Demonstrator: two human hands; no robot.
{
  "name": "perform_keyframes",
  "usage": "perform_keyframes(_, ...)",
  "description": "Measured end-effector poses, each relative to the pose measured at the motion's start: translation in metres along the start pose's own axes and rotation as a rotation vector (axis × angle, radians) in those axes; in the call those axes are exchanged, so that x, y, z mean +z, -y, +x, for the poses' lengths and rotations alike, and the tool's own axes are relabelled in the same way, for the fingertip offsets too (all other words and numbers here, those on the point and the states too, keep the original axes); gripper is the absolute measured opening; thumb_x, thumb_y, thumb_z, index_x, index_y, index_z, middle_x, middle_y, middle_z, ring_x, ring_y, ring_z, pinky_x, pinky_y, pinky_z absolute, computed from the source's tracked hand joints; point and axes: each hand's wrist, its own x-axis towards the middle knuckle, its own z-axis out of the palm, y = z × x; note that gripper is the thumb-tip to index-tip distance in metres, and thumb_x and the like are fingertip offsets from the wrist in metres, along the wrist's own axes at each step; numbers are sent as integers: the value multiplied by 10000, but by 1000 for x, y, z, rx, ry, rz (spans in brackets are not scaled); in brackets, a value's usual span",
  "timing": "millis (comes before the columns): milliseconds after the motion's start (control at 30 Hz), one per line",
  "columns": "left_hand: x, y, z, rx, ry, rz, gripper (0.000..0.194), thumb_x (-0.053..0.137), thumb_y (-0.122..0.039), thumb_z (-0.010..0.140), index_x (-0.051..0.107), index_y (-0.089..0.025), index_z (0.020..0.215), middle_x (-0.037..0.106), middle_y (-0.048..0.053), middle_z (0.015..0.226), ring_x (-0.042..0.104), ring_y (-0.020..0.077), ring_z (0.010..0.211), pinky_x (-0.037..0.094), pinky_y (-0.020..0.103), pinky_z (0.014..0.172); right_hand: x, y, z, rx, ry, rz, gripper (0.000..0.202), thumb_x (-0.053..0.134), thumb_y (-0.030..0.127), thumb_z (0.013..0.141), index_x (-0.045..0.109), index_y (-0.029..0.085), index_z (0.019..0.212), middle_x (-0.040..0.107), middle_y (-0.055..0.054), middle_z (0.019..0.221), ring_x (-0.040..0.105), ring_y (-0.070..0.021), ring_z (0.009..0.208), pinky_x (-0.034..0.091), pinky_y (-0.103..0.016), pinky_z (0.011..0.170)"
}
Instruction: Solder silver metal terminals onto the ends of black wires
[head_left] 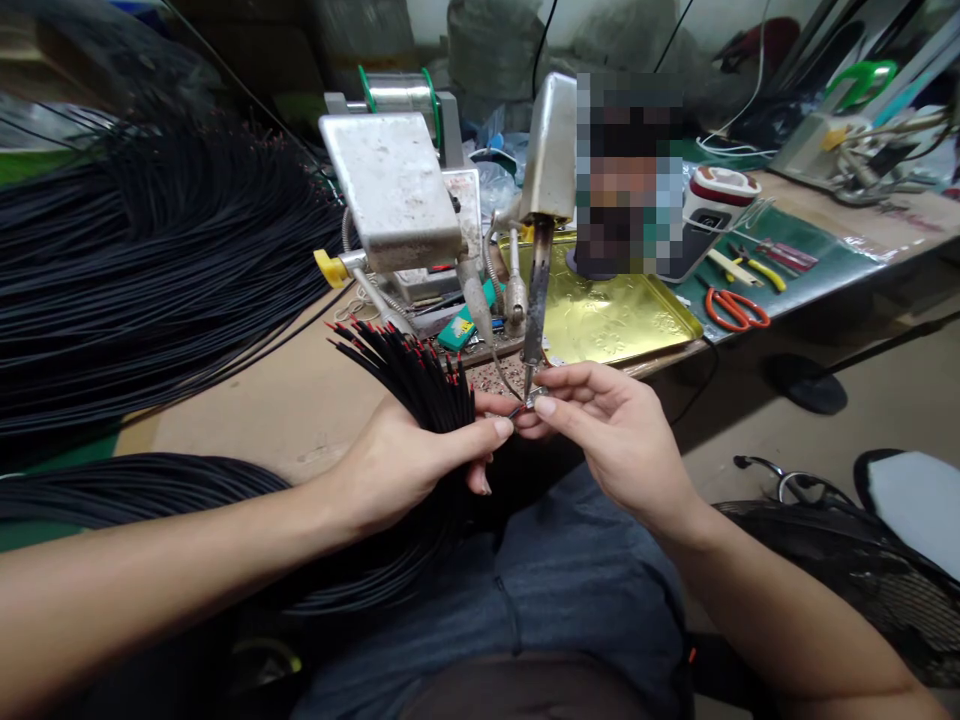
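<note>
My left hand (420, 445) is closed around a thick bundle of black cables (420, 380) with red wire ends, and its thumb and forefinger pinch one cable's tip toward the right. Fingers of my right hand (615, 425) are pinched on a small metallic part (534, 397), too small to name surely, at that cable's end. Directly above, a soldering iron (536, 290) points down from a metal holder, its tip at the small part. A thin solder feed tube (504, 370) curves down to the same spot from the metal feeder (397, 190) at the left.
Many black cables (150, 250) are heaped at the left of the table. A green solder spool (397, 92) stands behind the feeder. Right of the iron are a gold tray (622, 325), orange-handled scissors (736, 310) and yellow pliers (765, 272). A fan (847, 560) stands at lower right.
</note>
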Motion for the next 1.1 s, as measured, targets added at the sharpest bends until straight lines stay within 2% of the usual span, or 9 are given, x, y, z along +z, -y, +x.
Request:
perform_keyframes(267,2,-3,1,22,1,-21,334,768,-335,892,708,-61,1073,660,1,584,627,102,502,546,169,553,0,-4,-2,6,0,25,291,846,264,864,683,125,1062,780,-63,847,785,-165,771,664,-248,772)
perform_keyframes(467,2,-2,0,7,-23,-25,371,776,-347,876,699,-52,1086,659,8,591,624,109,496,550,185,549,4,-3,-2,9,-14,15,294,861,281,843,706,124,1036,780,-68,833,785,-183,755,674,-280,762)
perform_keyframes(700,-1,-1,1,6,1,-36,383,776,-350,883,687,-54,1108,665,13,596,632,113,498,537,176,528,3,-5,-1,-24,-13,24,275,853,298,854,732,141,1044,782,-59,865,782,-185,768,680,-319,785)
perform_keyframes(900,-1,-1,1,14,23,-52,366,767,-346,895,682,-57,1103,662,9,587,631,114,495,538,176,523,1,-6,-2,-41,6,33,242,836,267,877,735,155,1066,786,-48,892,786,-171,789,671,-280,791)
perform_keyframes(1100,0,-3,1,10,26,-73,345,767,-314,887,675,-50,1090,649,4,565,626,118,475,528,174,501,0,-7,-2,-44,9,27,249,828,269,885,737,150,1084,787,-55,906,786,-174,801,672,-291,805)
